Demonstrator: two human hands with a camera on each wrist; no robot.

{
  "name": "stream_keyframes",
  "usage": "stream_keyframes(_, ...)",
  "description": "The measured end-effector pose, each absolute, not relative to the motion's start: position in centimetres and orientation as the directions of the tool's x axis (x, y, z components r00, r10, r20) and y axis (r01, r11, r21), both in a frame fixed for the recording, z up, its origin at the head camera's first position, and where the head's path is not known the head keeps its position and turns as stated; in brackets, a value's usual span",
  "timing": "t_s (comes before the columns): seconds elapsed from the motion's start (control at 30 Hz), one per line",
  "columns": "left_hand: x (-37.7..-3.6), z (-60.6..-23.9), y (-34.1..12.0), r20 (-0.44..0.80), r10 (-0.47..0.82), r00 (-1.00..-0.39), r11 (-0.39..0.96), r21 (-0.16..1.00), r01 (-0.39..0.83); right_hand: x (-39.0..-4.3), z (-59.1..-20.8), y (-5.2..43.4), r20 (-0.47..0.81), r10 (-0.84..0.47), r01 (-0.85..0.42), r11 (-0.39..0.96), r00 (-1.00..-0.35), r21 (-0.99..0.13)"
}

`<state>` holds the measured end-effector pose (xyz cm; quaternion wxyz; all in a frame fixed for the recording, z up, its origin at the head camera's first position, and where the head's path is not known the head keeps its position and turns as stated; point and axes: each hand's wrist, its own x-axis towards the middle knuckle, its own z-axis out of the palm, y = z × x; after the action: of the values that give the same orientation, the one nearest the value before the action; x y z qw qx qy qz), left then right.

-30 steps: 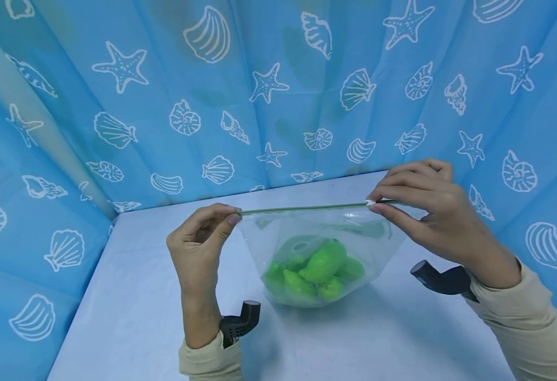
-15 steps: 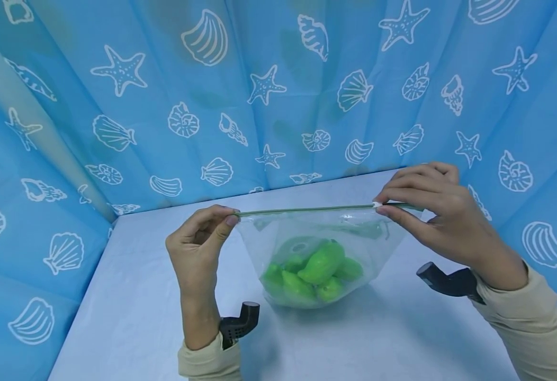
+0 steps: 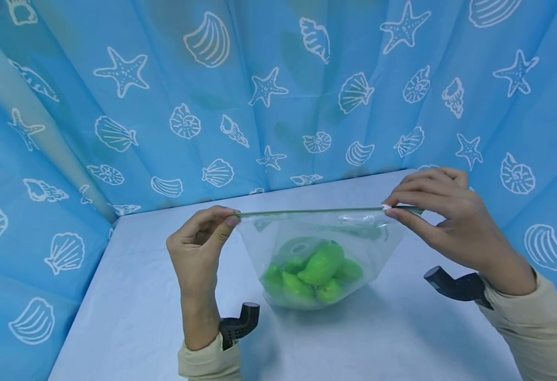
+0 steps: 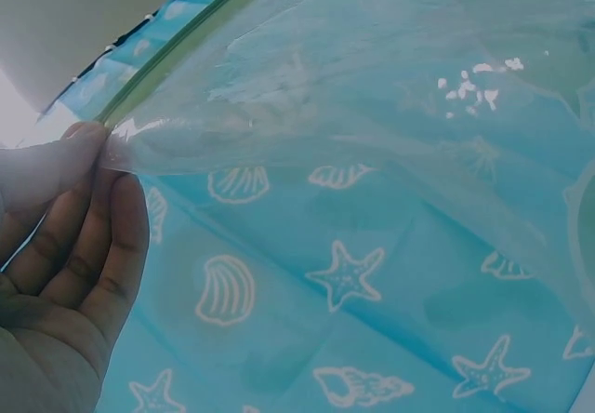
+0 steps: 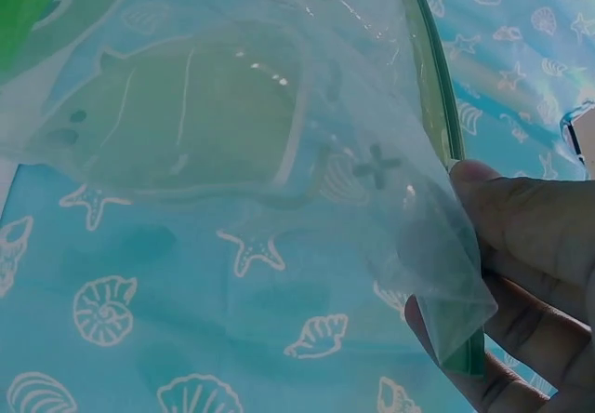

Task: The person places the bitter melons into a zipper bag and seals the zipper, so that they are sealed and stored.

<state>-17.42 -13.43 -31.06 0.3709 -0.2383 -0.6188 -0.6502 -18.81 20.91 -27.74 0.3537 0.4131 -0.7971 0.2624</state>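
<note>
Bag (image 3: pixel 316 248): clear plastic, green zip strip (image 3: pixel 307 211) along the top, stretched level between both hands, its base resting on the table (image 3: pixel 140 296) at centre. Printed green whale figure on its wall, seen in the right wrist view.

Contents: several green fruit-shaped pieces (image 3: pixel 314 272), heaped at the bottom of the bag.

Left hand (image 3: pixel 199 246): thumb and forefinger pinch the bag's left top corner; remaining fingers loosely curled behind.

Right hand (image 3: pixel 442 217): thumb and forefinger pinch the right end of the zip strip at a small white slider (image 3: pixel 386 207); other fingers bent above.

Table: pale blue, beneath the bag.

Curtain (image 3: pixel 269 90): blue with white shells and starfish, enclosing the far side, left and right.
</note>
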Motion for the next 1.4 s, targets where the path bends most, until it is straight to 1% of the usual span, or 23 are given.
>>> stream_keyframes(0.33, -17.2, -31.0, -13.3, 0.771, -0.186, -0.609, 0.057, 0.627, 0.777, -18.7, -28.4, 21.9, 0.782, -0.459, -0.835, 0.532, -0.422, -0.139)
stream_keyframes(0.7, -17.2, -31.1, -13.2, 0.768, -0.188, -0.612, 0.083, 0.633, 0.770, -18.5, -28.9, 22.6, 0.799, -0.442, -0.839, 0.526, -0.409, -0.139)
stream_keyframes(1.1, -17.3, -31.4, -13.3, 0.776, -0.194, -0.600, 0.082, 0.623, 0.778, -18.3, -29.2, 23.3, 0.800, -0.421, -0.828, 0.539, -0.427, -0.159)
stream_keyframes(1.4, -17.2, -31.2, -13.1, 0.771, -0.206, -0.602, 0.089, 0.628, 0.773, -17.9, -29.4, 24.1, 0.779, -0.395, -0.789, 0.582, -0.487, -0.198)
